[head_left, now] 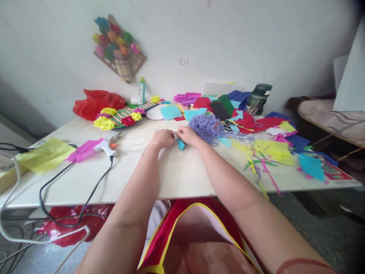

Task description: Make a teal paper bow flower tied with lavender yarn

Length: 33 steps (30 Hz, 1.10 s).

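Observation:
Both my hands meet at the middle of the white table [176, 179]. My left hand [163, 139] is closed, its fingers pinching at a small teal paper piece [180, 143]. My right hand [186, 135] is also closed, pinching the same teal piece from the other side. A pile of lilac yarn [207, 127] lies just right of my right hand. Whether a thin stick sits between my fingers is too small to make out.
A white glue gun [107, 145] with black cord [71, 198] lies left, beside pink [82, 151] and yellow tissue paper [45, 154]. Coloured paper scraps [270, 148] cover the right side. A glue bottle [142, 91], red bag [95, 102], green flask [258, 98] stand at the back.

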{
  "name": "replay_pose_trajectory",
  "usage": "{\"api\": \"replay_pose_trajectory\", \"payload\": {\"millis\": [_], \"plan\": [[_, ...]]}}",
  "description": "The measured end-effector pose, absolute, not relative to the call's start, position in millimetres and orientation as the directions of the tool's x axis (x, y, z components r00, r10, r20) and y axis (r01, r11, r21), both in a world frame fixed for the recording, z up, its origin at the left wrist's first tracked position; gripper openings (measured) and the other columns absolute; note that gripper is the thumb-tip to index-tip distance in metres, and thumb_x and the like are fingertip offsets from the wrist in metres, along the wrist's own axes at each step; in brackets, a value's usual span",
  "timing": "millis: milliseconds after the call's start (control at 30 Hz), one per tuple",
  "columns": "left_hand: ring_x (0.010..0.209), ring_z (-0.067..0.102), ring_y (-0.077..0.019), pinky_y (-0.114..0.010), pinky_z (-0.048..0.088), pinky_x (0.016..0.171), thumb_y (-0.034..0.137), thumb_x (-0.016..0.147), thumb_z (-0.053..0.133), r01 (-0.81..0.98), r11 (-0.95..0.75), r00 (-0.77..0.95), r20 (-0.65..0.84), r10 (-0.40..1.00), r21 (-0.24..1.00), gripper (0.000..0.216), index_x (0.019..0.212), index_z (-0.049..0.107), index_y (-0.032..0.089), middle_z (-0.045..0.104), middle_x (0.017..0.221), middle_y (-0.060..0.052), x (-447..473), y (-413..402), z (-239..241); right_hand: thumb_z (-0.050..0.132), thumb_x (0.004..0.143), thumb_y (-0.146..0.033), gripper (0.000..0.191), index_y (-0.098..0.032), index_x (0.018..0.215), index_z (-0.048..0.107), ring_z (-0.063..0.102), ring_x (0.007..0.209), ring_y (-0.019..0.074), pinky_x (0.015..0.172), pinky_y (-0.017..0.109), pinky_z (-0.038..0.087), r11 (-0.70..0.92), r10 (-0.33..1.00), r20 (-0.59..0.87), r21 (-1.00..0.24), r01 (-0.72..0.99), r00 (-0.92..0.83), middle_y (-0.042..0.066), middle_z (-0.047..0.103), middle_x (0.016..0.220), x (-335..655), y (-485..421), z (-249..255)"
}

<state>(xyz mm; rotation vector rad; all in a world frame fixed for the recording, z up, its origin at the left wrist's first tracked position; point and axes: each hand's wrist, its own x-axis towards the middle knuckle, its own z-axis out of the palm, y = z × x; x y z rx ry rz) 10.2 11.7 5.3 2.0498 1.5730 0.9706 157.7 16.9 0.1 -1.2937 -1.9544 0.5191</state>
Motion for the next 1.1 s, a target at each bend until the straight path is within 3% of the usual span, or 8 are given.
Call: {"api": "replay_pose_trajectory", "payload": {"millis": [133, 300, 433, 733, 933, 1100], "plan": [[0.048, 0.039, -0.0141, -0.023, 0.026, 0.048, 0.008, 0.052, 0.069, 0.624, -0.297, 0.161, 0.253, 0.954, 0.723, 0.021, 0.041, 0.056, 0.020, 0.046, 0.042, 0.000, 7, 13, 4, 0.058, 0.080, -0.019, 0.028, -0.017, 0.052, 0.052, 0.044, 0.052, 0.0088, 0.057, 0.022, 0.031, 0.382, 0.924, 0.294, -0.754, 0.534, -0.245, -0.003, 0.052, 0.051, 160, 23, -7], [0.044, 0.041, -0.0114, -0.020, 0.028, 0.041, 0.023, 0.063, 0.072, 0.261, -0.163, 0.166, 0.122, 0.978, 0.951, 0.022, 0.048, 0.057, 0.017, 0.051, 0.045, 0.000, 7, 13, 1, 0.055, 0.081, -0.020, 0.027, -0.016, 0.054, 0.053, 0.040, 0.042, 0.0063, 0.048, 0.021, 0.031, 0.265, 0.954, 0.193, -0.900, 0.345, -0.229, -0.004, 0.050, 0.047, 161, 27, -11], [0.049, 0.046, -0.0099, -0.018, 0.033, 0.042, 0.029, 0.065, 0.074, 0.039, -0.070, 0.203, 0.061, 0.977, 0.997, 0.019, 0.060, 0.064, 0.014, 0.055, 0.055, -0.001, 11, 9, 0, 0.056, 0.079, -0.019, 0.024, -0.016, 0.055, 0.054, 0.041, 0.041, 0.0059, 0.046, 0.020, 0.032, 0.222, 0.964, 0.163, -0.929, 0.297, -0.210, -0.004, 0.051, 0.048, 162, 24, -7], [0.054, 0.052, -0.0091, -0.019, 0.036, 0.044, 0.024, 0.063, 0.077, -0.236, 0.119, 0.328, -0.036, 0.944, 0.965, 0.020, 0.073, 0.067, 0.009, 0.062, 0.070, -0.007, 9, 3, 4, 0.052, 0.078, -0.018, 0.023, -0.017, 0.055, 0.052, 0.037, 0.039, 0.0061, 0.046, 0.020, 0.030, 0.272, 0.955, 0.217, -0.915, 0.297, -0.203, -0.007, 0.042, 0.041, 165, 21, -1], [0.055, 0.055, -0.0097, -0.018, 0.038, 0.042, 0.018, 0.074, 0.066, -0.456, 0.211, 0.303, -0.072, 0.950, 0.864, 0.008, 0.071, 0.064, 0.010, 0.061, 0.067, -0.006, 12, 4, 7, 0.053, 0.080, -0.018, 0.024, -0.017, 0.056, 0.050, 0.035, 0.037, 0.0053, 0.043, 0.020, 0.029, 0.267, 0.945, 0.221, -0.947, 0.181, -0.240, -0.007, 0.042, 0.041, 164, 15, 6], [0.048, 0.050, -0.0072, -0.017, 0.039, 0.040, 0.017, 0.078, 0.061, -0.588, 0.252, 0.238, -0.134, 0.962, 0.769, 0.013, 0.066, 0.058, 0.012, 0.056, 0.061, -0.003, 15, 3, 9, 0.058, 0.080, -0.025, 0.023, -0.017, 0.059, 0.051, 0.036, 0.037, 0.0056, 0.040, 0.019, 0.029, 0.251, 0.929, 0.219, -0.965, 0.071, -0.299, -0.007, 0.042, 0.041, 165, 15, 6]]}}
